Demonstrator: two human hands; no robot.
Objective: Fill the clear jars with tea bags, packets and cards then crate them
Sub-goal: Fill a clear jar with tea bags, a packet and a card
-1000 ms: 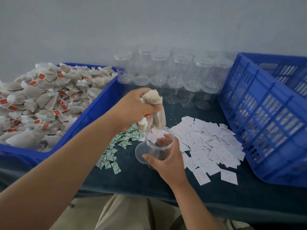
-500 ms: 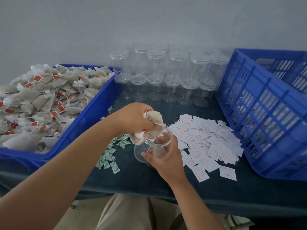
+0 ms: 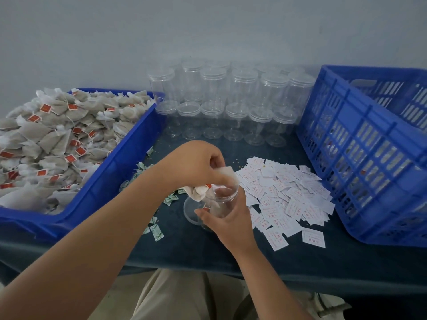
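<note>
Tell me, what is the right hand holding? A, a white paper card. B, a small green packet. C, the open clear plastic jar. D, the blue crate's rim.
C: the right hand wraps the open clear plastic jar, while the left hand holds beige tea bags at its mouth.

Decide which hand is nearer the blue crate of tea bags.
Left. The left hand, holding tea bags at the jar, is just right of the crate; the right hand grips it, farther right.
</note>
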